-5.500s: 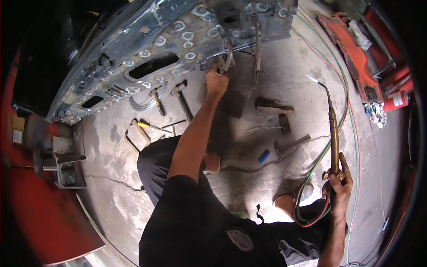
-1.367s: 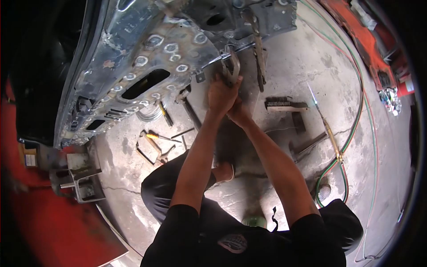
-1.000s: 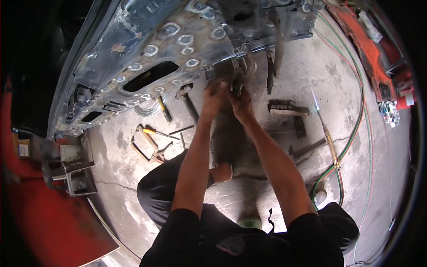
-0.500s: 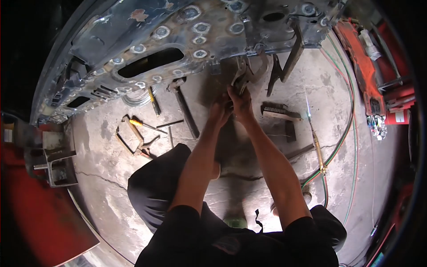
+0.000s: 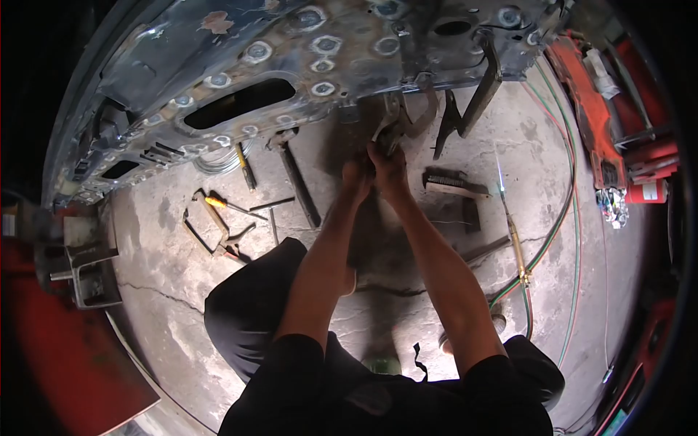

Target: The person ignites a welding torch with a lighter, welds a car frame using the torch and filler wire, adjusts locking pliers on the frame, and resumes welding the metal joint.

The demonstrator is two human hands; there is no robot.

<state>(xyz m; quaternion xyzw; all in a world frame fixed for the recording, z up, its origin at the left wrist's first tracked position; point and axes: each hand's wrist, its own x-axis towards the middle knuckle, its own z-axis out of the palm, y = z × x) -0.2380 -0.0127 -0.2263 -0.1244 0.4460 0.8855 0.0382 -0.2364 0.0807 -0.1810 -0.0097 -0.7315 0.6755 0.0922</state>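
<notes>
Both hands are together below the lower edge of a grey metal panel [image 5: 291, 43] with round weld marks. My right hand [image 5: 388, 166] is closed on locking pliers [image 5: 390, 129], whose jaws reach up to the panel's edge. My left hand [image 5: 356, 179] is closed against it on the left side; what its fingers hold is hidden in shadow. Just right of the pliers, a curved clamp [image 5: 424, 116] hangs from the panel, and another clamp [image 5: 476, 102] hangs farther right. A lit brass torch [image 5: 516, 251] lies on the floor at the right, its flame pointing up.
On the floor at the left are a hammer [image 5: 298, 178], a yellow-handled tool [image 5: 246, 167], a wire coil [image 5: 218, 161] and a screwdriver [image 5: 233, 207]. A wire brush [image 5: 454, 183] lies right of my hands. Green and red hoses [image 5: 563, 218] curve along the right.
The torch, in my right hand at first, now lies on the floor. My right hand has joined my left at the pliers. The view has shifted, and the panel appears larger.
</notes>
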